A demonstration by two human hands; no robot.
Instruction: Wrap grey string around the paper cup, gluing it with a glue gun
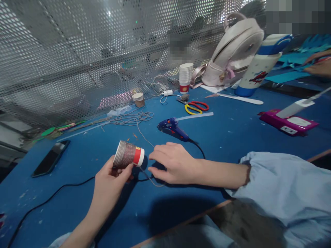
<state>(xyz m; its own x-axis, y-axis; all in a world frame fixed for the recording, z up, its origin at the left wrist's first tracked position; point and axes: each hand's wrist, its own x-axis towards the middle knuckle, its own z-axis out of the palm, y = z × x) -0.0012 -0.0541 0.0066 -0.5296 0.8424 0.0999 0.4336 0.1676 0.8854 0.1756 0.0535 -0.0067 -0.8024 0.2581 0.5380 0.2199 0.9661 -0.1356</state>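
A paper cup [126,154], white and red, lies tilted on its side in my left hand [111,182], whose thumb and fingers grip it from below. Grey-brown cord is wound in rows around most of the cup, leaving a red and white band bare at one end. From beside my left thumb a loose strand of cord [151,182] droops toward my right hand [174,163]. That hand is just right of the cup, not touching it, with thumb and fingers apart. Beyond it lies a blue hot glue gun [173,129] with a clear glue stick at its back.
Tangled cord [134,117] lies behind the cup. Scissors [196,107], stacked paper cups [185,78], a small wrapped cup [139,100], a backpack [230,55] and a bottle [260,69] stand farther back. A phone [51,158] lies left; a magenta device [288,122] right, near another person's hand [320,65].
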